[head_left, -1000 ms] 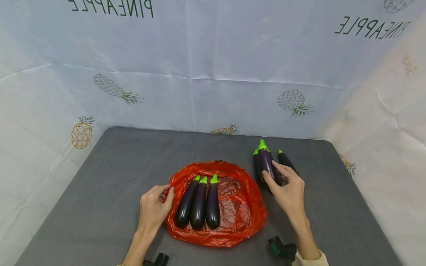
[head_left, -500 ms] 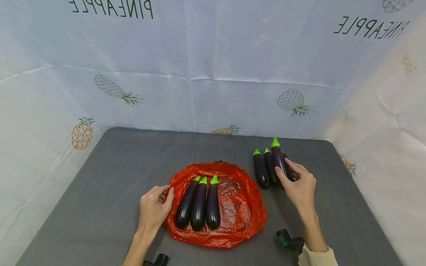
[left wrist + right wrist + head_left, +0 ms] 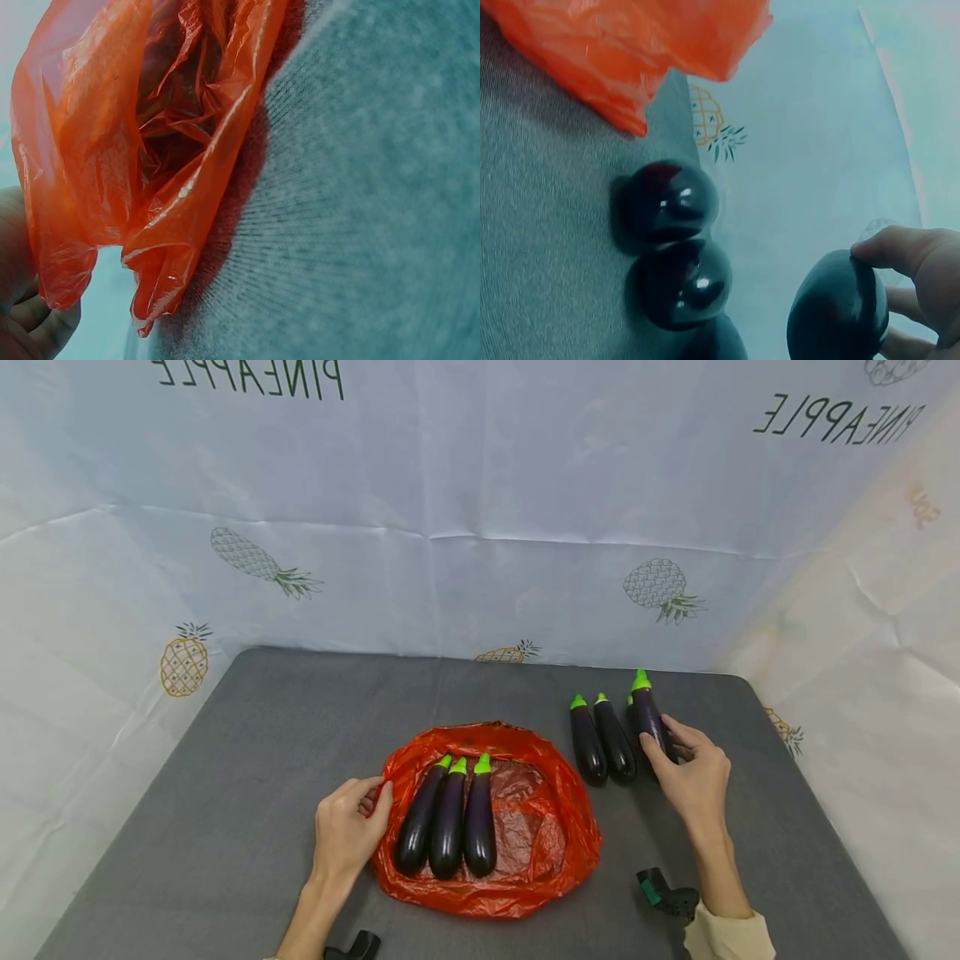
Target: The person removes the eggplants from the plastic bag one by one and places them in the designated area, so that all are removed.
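Eggplant [image 3: 652, 720] is what your right hand [image 3: 693, 772] holds, at about two o'clock from the red bag [image 3: 517, 906]; its green cap points between eleven and twelve. Your thumb presses one side and your fingers the other, parted by no more than its thickness, and the right wrist view shows it raised off the table [image 3: 285, 752]. Your left hand [image 3: 348, 827], at the bag's nine o'clock, has its fingers curled and pinches the plastic rim between thumb and fingertips.

Inside the bag you have three eggplants [image 3: 447, 831] side by side, toward nine o'clock, caps pointing to twelve or just past it. Beyond the bag's rim at two o'clock, a pair of eggplants [image 3: 589, 747] lies on the table; beside them, another eggplant [image 3: 631, 702] is mostly hidden behind the one you hold.
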Demonstrator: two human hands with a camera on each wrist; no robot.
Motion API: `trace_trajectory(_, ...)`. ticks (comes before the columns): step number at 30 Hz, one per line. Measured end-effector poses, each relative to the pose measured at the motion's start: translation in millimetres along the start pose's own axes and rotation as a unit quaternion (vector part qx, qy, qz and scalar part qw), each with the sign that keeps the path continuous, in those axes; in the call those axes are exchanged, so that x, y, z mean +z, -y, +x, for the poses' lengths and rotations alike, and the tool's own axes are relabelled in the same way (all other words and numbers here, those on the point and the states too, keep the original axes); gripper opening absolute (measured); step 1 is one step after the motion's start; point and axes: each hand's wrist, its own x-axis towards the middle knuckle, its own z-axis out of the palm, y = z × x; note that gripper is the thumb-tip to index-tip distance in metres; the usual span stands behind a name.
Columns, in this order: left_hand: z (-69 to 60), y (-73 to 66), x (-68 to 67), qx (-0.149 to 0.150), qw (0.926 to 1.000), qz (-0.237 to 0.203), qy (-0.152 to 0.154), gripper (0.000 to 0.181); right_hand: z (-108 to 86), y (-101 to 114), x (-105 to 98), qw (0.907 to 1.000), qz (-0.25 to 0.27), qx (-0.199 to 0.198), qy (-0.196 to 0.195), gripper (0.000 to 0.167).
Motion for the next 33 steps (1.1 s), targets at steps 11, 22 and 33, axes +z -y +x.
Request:
trace_trajectory(11,0.2,-0.5,-1.6,-0.008,0.9999,0.005,0.005,0.007,10.3,-16.8,-1.1,0.9992,-0.036,0.019,-0.001,0.042)
trace_trajectory(22,-0.7,0.3,-0.8,-0.008,0.9999,0.009,0.005,0.008,17.7,-37.4,-8.5,0.9977,-0.053,0.043,0.006,0.043)
trace_trajectory(33,-1.3,-0.6,-0.4,-0.004,0.9999,0.011,0.006,0.008,16.4,-56.0,-15.0,0.9927,-0.078,0.089,0.025,0.045)
